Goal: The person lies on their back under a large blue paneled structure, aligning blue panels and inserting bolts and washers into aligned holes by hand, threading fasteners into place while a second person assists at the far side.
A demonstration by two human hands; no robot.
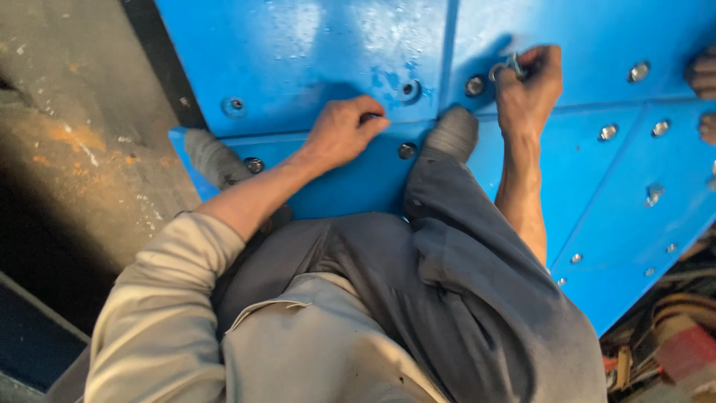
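I crouch on a blue painted metal panel studded with bolts. My left hand rests on the panel with fingers curled over something small at the fingertips; what it covers is hidden. My right hand is closed on a small metal wrench, whose ring end sits beside a silver bolt head. Another bolt lies just below my left hand, and a bolt hole sits just above it. My grey-socked feet stand on the panel.
More bolt heads dot the right part of the panel. Another person's fingers touch the panel at the right edge. Rusty concrete floor lies to the left. Red and tan clutter sits at the lower right.
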